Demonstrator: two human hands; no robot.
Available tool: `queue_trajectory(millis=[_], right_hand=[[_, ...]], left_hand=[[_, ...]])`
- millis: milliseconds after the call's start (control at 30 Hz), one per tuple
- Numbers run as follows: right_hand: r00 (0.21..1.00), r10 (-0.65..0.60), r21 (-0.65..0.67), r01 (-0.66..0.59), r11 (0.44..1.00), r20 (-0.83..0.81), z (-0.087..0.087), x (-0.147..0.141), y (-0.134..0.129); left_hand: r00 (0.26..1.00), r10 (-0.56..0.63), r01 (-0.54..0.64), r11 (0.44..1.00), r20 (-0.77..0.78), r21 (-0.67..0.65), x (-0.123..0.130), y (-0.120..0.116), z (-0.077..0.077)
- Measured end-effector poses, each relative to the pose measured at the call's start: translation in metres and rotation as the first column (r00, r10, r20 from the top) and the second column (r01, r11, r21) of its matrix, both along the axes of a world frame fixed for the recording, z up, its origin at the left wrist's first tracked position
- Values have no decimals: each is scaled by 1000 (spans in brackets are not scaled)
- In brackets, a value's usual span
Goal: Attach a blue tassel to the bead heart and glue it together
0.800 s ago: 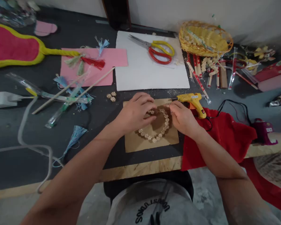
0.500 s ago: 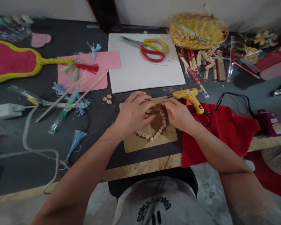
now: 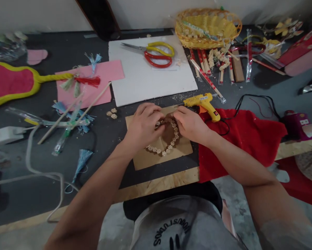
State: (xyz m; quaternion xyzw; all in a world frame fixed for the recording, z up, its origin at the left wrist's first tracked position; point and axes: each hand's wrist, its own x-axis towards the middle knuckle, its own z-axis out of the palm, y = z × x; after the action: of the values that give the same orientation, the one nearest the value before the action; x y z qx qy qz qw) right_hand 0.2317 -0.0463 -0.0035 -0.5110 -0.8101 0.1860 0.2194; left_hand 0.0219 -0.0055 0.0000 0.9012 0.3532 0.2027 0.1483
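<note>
A heart-like ring of small pale wooden flowers [image 3: 175, 138] lies on a brown cardboard sheet [image 3: 142, 163]. My left hand [image 3: 145, 124] curves over the ring's left side, thumb and fingers closed around its edge. On the upper right of the ring, my right hand [image 3: 190, 124] is closed in a pinch; whatever its fingertips hold is hidden. Just beyond the right hand lies a yellow glue gun [image 3: 200, 102], nozzle pointing left. Several loose wooden flowers [image 3: 112, 113] rest on the table left of the cardboard.
Scissors [image 3: 158, 59] lie on a white board [image 3: 153, 86] behind the hands. A yellow wicker basket [image 3: 208, 41] stands beyond wrapped chopsticks [image 3: 206, 77]. Red cloth [image 3: 239, 139] covers the right front edge. Tassels [image 3: 83, 160], a white cable [image 3: 28, 156] and a pink-and-yellow paddle shape [image 3: 12, 83] occupy the left.
The view has shifted, so most things appear farther left. My right fingertips have moved slightly closer to the ring's top; my left hand stays on its left side.
</note>
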Motion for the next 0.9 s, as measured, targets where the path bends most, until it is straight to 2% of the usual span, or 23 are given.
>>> queue_trajectory(millis=[333, 633, 900], right_hand=[[999, 14, 14, -15, 1000, 39, 1, 1, 0], [1000, 17, 21, -17, 1000, 7, 0, 1, -1], [1000, 8, -14, -8, 1000, -17, 1, 2, 0]], left_hand=[[1000, 15, -15, 1000, 2, -23, -1, -1, -1], [1000, 26, -26, 1000, -4, 0, -1, -1, -5], [999, -26, 27, 999, 18, -47, -6, 2, 0]])
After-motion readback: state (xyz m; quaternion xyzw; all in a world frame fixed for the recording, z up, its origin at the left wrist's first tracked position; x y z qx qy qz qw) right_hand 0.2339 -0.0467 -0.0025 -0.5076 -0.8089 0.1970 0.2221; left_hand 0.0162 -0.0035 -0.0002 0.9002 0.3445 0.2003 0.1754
